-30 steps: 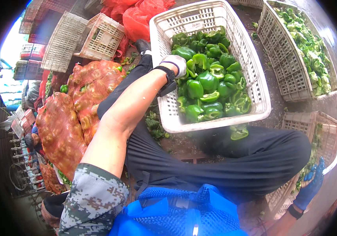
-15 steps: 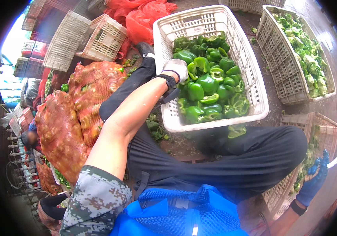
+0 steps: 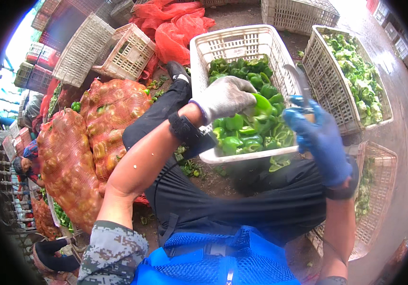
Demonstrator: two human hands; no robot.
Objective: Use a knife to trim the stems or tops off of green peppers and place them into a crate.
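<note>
- Whereas half a second ago my right hand [image 3: 320,137] is out at the lower right, beside the low crate [image 3: 388,190], it is now up at the right side of the white crate [image 3: 256,156].
- Right hand, blue glove: fingers curled part-way around the handle of a curved knife [image 3: 303,83]. Blade points up and away from me. Firmness of grip: cannot tell.
- Left hand [image 3: 225,98], pale glove: up off the heap, where it sits in both earlier views. Fingers are closed, pinching a green pepper [image 3: 262,104] near its edge. Whole or already cut: cannot tell, since the glove covers part of it.
- Position of the held pepper: above the heap of peppers [image 3: 237,142], within the outline of the white crate, between my two hands and nearer the left.
- Consequence, as I judge it: pepper and knife are now within easy reach of each other, so both hands share one working spot. Blade and pepper look apart, not touching.
- Unchanged: the heap, with open halves showing among it; the tall crate [image 3: 325,85] of pale-green pieces at right; the red mesh sacks [image 3: 68,166] at left.
</note>
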